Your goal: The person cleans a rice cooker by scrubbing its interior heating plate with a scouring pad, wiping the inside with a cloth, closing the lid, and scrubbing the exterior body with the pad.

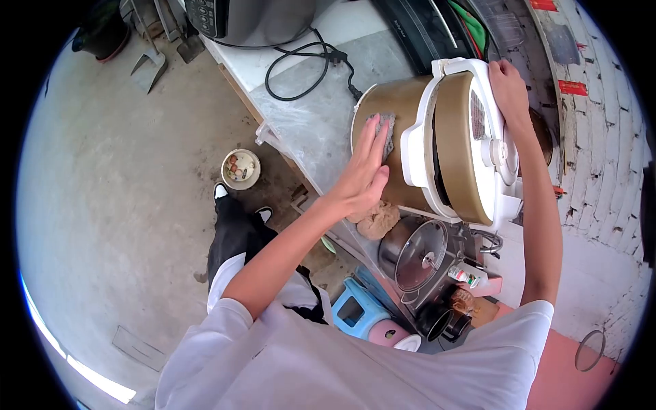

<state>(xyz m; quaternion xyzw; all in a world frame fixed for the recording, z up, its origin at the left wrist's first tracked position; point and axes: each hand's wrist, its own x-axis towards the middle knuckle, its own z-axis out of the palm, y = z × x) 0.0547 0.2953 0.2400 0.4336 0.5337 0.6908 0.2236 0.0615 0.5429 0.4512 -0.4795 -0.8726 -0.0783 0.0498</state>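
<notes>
A gold-and-white electric cooker [403, 123] stands on the counter, its lid [471, 164] on the right side in view. My left hand [362, 171] has its fingers stretched over a grey cloth [389, 133], holding it against the cooker's gold body. At the far edge of the white lid, my right hand [507, 85] is closed over the rim, its fingertips partly hidden. Below my left wrist lies a bunched brown cloth [379, 220]. A black power cord [301, 68] runs over the counter to the cooker's base.
A steel pot with a glass lid [420, 256] sits beside the cooker. Behind it are a faucet [490, 240] and a bottle [468, 275]. A dark appliance [253, 20] stands farther along the counter. On the floor are a scrap bowl [240, 169] and a blue stool [359, 307].
</notes>
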